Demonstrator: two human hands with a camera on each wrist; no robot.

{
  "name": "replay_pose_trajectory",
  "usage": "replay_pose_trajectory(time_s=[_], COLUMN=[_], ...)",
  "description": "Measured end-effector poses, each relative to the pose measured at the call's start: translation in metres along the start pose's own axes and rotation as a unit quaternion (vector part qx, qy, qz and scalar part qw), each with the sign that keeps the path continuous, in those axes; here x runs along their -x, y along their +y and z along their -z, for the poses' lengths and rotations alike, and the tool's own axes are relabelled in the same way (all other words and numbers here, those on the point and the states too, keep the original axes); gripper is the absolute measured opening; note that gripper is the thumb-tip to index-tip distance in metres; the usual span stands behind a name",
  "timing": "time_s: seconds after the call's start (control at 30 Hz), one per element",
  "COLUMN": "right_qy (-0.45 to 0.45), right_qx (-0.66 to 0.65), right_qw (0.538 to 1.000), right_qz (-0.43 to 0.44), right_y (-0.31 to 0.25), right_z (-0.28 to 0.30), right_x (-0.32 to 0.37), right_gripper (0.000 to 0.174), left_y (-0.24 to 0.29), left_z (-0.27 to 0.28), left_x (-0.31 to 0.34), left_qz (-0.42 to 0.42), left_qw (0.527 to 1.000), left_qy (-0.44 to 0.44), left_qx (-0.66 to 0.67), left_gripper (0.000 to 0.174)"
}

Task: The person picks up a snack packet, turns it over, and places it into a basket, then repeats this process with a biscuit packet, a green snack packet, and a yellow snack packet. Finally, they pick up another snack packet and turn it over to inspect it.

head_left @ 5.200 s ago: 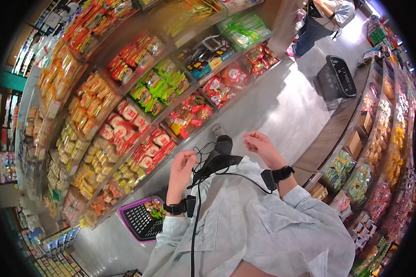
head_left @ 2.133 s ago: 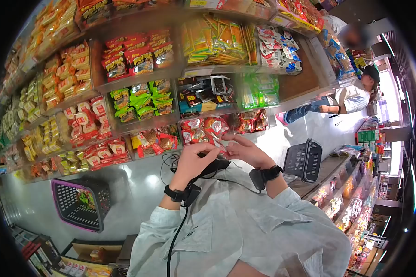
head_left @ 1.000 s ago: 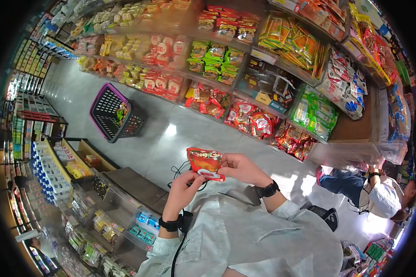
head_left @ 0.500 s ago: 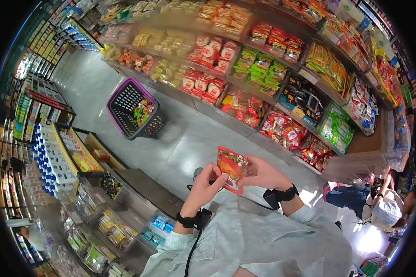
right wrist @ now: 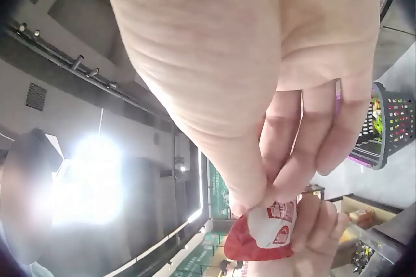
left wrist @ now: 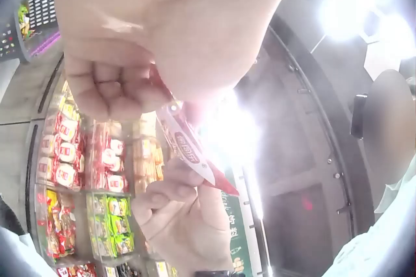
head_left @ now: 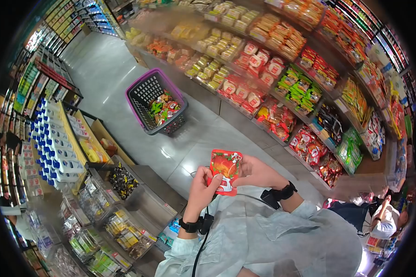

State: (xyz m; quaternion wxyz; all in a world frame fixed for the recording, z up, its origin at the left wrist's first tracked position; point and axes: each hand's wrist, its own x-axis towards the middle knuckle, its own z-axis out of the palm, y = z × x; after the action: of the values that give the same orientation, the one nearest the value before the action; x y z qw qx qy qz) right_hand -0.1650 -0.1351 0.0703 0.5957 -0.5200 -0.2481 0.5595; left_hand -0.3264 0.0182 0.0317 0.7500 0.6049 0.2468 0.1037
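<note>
A small red snack packet (head_left: pixel 226 170) with a roast-food picture and a white patch at its lower part is held in front of the body. My left hand (head_left: pixel 201 190) pinches its left side, thumb over the front. On the opposite edge, my right hand (head_left: pixel 262 175) grips it between thumb and fingers. In the left wrist view the packet (left wrist: pixel 188 144) is seen edge-on between both hands. The right wrist view shows the packet's red and white corner (right wrist: pixel 263 233) under the thumb tip.
A black shopping basket with a purple rim (head_left: pixel 130 102) stands on the floor ahead, several colourful packets (head_left: pixel 164 109) inside. Snack bins (head_left: pixel 245 87) line the right side. Shelves with white blue-capped bottles (head_left: pixel 55 147) and bagged goods stand left. Another person (head_left: pixel 384 216) is at the far right.
Both hands were empty at first, then met by the red bins, and now hold the red packet. The view has turned left, bringing the basket ahead of the hands.
</note>
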Motion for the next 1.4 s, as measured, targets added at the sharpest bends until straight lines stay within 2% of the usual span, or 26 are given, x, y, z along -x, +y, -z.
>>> replay_pose_trajectory(time_s=[0.17, 0.33, 0.6, 0.73, 0.83, 1.0, 1.1, 1.2, 1.3, 1.4], right_qy=[-0.057, -0.075, -0.170, -0.199, -0.172, -0.090, -0.056, -0.012, 0.060, 0.130], right_qx=[0.001, 0.030, 0.018, 0.075, 0.025, 0.002, -0.015, -0.021, 0.003, 0.003], right_qw=[0.998, 0.996, 0.985, 0.977, 0.984, 0.993, 0.996, 0.998, 0.997, 0.990], right_qz=[-0.029, -0.026, -0.010, -0.013, -0.028, -0.072, -0.072, -0.058, -0.047, -0.049], right_y=[0.017, 0.008, -0.040, -0.056, -0.061, -0.066, -0.066, -0.065, -0.068, -0.077], right_z=[0.019, 0.029, 0.030, 0.047, 0.060, 0.072, 0.069, 0.059, 0.042, 0.013], right_x=[-0.058, -0.149, -0.289, -0.334, -0.352, -0.365, -0.373, -0.380, -0.388, -0.395], right_gripper=[0.032, 0.017, 0.012, 0.012, 0.011, 0.024, 0.025, 0.026, 0.028, 0.032], left_y=[-0.014, -0.006, 0.067, 0.076, 0.084, 0.076, 0.071, 0.071, 0.089, 0.107], left_z=[0.029, 0.056, 0.098, 0.108, 0.107, 0.122, 0.143, 0.170, 0.203, 0.236], left_x=[-0.015, -0.051, -0.126, -0.160, -0.179, -0.205, -0.216, -0.232, -0.247, -0.256], left_qz=[0.039, 0.007, 0.002, -0.016, -0.009, 0.003, 0.020, 0.030, 0.037, 0.001], left_qw=[0.995, 0.977, 0.937, 0.930, 0.937, 0.954, 0.969, 0.979, 0.984, 0.986], left_qy=[0.087, 0.211, 0.348, 0.367, 0.348, 0.299, 0.247, 0.201, 0.123, 0.050], left_qx=[-0.017, 0.001, -0.029, -0.022, -0.009, -0.034, -0.019, -0.031, -0.121, -0.161], left_gripper=[0.026, 0.021, 0.011, 0.019, 0.018, 0.018, 0.017, 0.015, 0.014, 0.014])
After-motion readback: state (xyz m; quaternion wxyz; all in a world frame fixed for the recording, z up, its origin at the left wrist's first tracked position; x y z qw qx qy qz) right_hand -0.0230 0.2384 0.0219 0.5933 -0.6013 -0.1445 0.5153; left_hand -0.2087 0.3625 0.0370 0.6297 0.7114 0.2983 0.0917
